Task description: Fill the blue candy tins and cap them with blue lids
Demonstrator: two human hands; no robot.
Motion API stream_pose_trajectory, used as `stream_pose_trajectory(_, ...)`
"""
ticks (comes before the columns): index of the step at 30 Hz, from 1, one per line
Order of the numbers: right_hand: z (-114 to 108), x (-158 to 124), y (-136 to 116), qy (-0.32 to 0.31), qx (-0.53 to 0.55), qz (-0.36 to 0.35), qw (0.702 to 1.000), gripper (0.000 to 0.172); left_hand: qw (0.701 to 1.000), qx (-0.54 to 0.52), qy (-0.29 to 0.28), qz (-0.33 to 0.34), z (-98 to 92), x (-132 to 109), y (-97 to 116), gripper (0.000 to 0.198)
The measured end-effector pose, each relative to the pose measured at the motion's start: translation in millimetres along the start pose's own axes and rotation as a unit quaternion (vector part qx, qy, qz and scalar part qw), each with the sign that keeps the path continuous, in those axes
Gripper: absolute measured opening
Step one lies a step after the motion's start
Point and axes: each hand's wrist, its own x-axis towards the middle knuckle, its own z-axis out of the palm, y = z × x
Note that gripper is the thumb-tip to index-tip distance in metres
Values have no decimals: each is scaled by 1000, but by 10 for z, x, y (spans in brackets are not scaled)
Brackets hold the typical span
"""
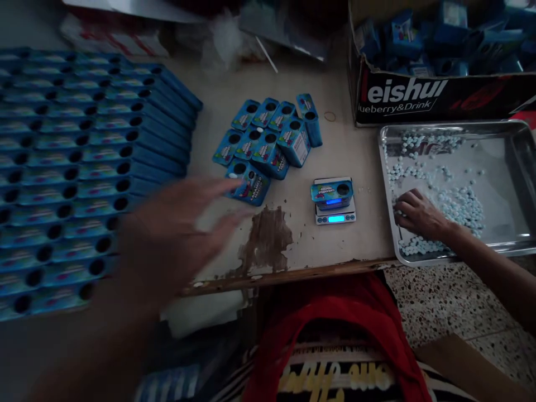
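My left hand (180, 229), smeared by motion, reaches toward the nearest blue candy box (251, 190) with thumb and fingers apart. Whether a fingertip touches that box I cannot tell. Behind it stands a loose group of several more blue boxes (268, 151) with round dark holes in their tops. My right hand (421, 215) is in the metal tray (498, 245), its fingers curled down among small pale-blue and white candies (460, 206); the fingertips are partly hidden. Between the hands, a blue box (333, 191) rests on a small digital scale (336, 219) with a lit display.
Rows of blue boxes (84, 139) fill the left side. At the back right stands a black carton (393, 100) heaped with blue boxes. Plastic bags (226, 36) lie at the back. The tabletop has a worn brown patch (268, 237) by its front edge.
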Motion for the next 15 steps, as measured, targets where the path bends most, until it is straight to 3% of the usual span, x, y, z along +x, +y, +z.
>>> stream_pose_trajectory(1, -2, 17, -12, -9, -7, 6, 1000, 23, 999, 4, -25, 21, 202, -168, 79, 54)
stream_pose_trajectory(4, -63, 63, -19, -21, -14, 50, 998, 30, 995, -77, -61, -19, 878, -482, 263, 71)
stream_pose_trajectory(7, -181, 73, -61, 56, 14, 135, 989, 33, 984, -140, -95, -51, 1323, -404, 365, 61)
stream_pose_trajectory(9, -247, 75, -157, 154, 90, 221, 959, 38, 982, -161, -98, 0, 1428, -231, 440, 41)
stream_pose_trajectory(11, -281, 112, -316, 231, 242, 314, 889, 40, 977, -159, -71, 119, 1450, -62, 556, 26)
stream_pose_trajectory(12, -288, 154, -410, 251, 341, 351, 835, 40, 970, -145, -53, 186, 1457, 4, 627, 22)
stream_pose_trajectory(15, -292, 364, -682, 252, 636, 383, 621, 42, 944, -87, -14, 320, 1541, 124, 840, 29)
